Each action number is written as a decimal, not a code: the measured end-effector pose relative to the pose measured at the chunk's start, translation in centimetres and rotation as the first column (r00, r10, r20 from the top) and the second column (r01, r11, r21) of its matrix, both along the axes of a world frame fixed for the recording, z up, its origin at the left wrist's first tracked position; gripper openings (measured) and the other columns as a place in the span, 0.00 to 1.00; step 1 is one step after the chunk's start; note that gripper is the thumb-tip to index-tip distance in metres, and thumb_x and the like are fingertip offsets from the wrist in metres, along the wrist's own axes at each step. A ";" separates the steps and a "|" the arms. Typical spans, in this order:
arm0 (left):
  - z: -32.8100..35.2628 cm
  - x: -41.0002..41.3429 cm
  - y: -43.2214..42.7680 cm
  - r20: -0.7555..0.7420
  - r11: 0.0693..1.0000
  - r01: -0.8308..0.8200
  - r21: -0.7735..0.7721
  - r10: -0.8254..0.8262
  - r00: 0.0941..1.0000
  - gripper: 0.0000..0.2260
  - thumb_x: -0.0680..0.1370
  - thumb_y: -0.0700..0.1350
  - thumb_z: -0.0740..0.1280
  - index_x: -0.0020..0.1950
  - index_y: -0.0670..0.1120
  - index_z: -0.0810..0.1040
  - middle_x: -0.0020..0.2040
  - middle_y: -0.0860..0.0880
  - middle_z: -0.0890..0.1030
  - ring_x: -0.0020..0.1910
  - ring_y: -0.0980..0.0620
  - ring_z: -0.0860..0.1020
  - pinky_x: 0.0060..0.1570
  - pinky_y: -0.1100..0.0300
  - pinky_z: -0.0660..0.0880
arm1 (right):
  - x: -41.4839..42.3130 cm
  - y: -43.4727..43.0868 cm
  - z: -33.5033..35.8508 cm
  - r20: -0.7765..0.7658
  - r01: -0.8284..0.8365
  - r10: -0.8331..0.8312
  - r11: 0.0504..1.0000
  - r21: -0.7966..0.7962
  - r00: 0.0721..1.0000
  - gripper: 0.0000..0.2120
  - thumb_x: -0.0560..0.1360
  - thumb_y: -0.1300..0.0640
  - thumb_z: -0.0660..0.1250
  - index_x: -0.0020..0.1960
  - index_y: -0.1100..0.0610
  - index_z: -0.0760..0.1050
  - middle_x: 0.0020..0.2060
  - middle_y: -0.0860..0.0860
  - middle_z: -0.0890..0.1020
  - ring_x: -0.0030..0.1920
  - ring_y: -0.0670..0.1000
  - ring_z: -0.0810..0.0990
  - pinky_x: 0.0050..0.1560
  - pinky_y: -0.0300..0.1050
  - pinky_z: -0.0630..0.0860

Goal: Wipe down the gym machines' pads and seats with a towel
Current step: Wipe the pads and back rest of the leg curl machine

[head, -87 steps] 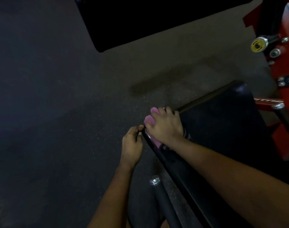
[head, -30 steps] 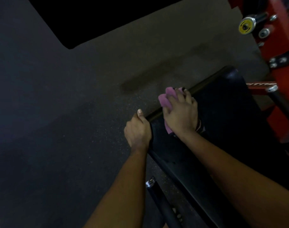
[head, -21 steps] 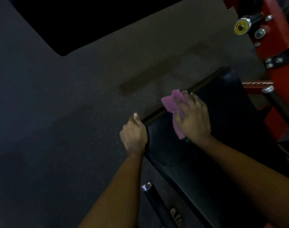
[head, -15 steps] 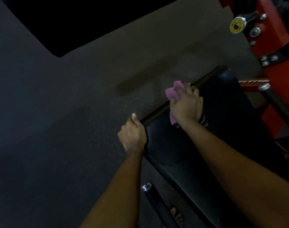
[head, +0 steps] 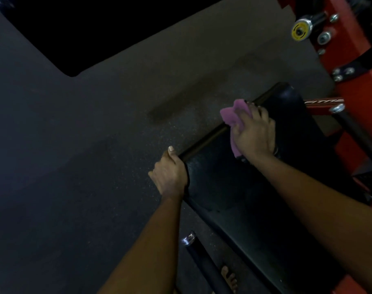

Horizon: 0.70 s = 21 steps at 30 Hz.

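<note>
Dark speckled rubber floor fills most of what I see, with a red machine frame at the upper right and the black padded seat running diagonally under my arms. Since half a second ago my right hand has pushed a little further along the seat's far edge, toward the rounded end near the frame, and more of the pink towel now spills out ahead of my fingers, over the rim. My left hand has not shifted; it stays wrapped around the near corner of the pad, thumb up, steadying me. I take this as the edge stroke nearing its finish, with the broad middle of this seat probably next.

The towel is bunched, not flat, pressed between my right palm and the vinyl, its lower tail trailing below my palm. My right fingers are curled down on it, holding it against the pad; my left fingers are closed on the seat's corner. The vinyl looks matte and dusty, faintly speckled near my left hand.
</note>
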<state>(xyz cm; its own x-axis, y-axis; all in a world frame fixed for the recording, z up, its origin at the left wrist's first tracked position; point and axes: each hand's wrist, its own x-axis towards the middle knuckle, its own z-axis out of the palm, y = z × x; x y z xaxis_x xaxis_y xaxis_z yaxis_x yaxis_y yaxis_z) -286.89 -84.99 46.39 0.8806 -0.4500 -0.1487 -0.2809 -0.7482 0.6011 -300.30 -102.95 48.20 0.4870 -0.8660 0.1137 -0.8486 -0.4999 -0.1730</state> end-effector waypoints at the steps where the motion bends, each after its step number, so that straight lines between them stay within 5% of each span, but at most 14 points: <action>1: -0.1 0.0 0.1 0.002 1.000 0.004 0.003 -0.004 1.000 0.25 0.86 0.55 0.47 0.58 0.44 0.80 0.51 0.42 0.83 0.52 0.40 0.80 0.62 0.42 0.69 | 1.0 0.1 0.3 0.011 0.075 -0.075 0.997 0.023 0.997 0.20 0.79 0.50 0.62 0.71 0.50 0.73 0.74 0.54 0.69 0.70 0.60 0.68 0.62 0.59 0.70; 4: 0.0 -0.1 0.1 0.021 1.000 0.015 -0.011 -0.014 1.000 0.24 0.86 0.55 0.48 0.59 0.44 0.80 0.50 0.42 0.83 0.52 0.40 0.80 0.61 0.43 0.68 | 3.3 3.3 0.8 0.028 0.185 -0.187 0.982 0.048 0.982 0.21 0.77 0.51 0.65 0.70 0.50 0.74 0.76 0.54 0.67 0.70 0.61 0.68 0.63 0.58 0.69; 11: 0.0 0.0 -0.5 0.101 0.994 0.039 0.104 -0.049 0.994 0.25 0.86 0.55 0.47 0.54 0.45 0.81 0.47 0.43 0.84 0.50 0.42 0.80 0.63 0.42 0.66 | -0.3 8.9 -1.1 0.000 -0.137 0.137 0.991 0.012 0.991 0.25 0.79 0.47 0.59 0.75 0.47 0.70 0.77 0.52 0.66 0.72 0.59 0.66 0.61 0.58 0.71; 15: 0.3 -0.2 -1.6 0.202 0.989 0.063 0.133 -0.089 0.975 0.24 0.86 0.54 0.48 0.48 0.45 0.81 0.44 0.45 0.83 0.45 0.45 0.78 0.56 0.47 0.67 | -1.4 3.0 -1.3 -0.026 -0.067 0.066 0.997 -0.039 0.997 0.24 0.78 0.47 0.61 0.73 0.46 0.71 0.76 0.53 0.67 0.68 0.60 0.68 0.58 0.58 0.70; 21: 0.6 -0.7 -5.4 0.100 0.963 0.247 0.104 -0.257 0.961 0.26 0.86 0.57 0.47 0.49 0.45 0.81 0.43 0.46 0.83 0.43 0.45 0.80 0.56 0.48 0.73 | -1.1 -4.4 -0.5 0.015 0.186 -0.186 0.983 0.002 0.982 0.23 0.76 0.46 0.57 0.71 0.45 0.72 0.74 0.53 0.68 0.63 0.63 0.69 0.57 0.58 0.68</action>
<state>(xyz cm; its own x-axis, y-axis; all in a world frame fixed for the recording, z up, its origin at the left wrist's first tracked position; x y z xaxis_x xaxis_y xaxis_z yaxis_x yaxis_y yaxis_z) -287.60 -90.40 47.04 0.7535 -0.6489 -0.1062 -0.5287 -0.6939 0.4889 -301.39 -107.35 47.65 0.3157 -0.9414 0.1190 -0.9240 -0.3335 -0.1869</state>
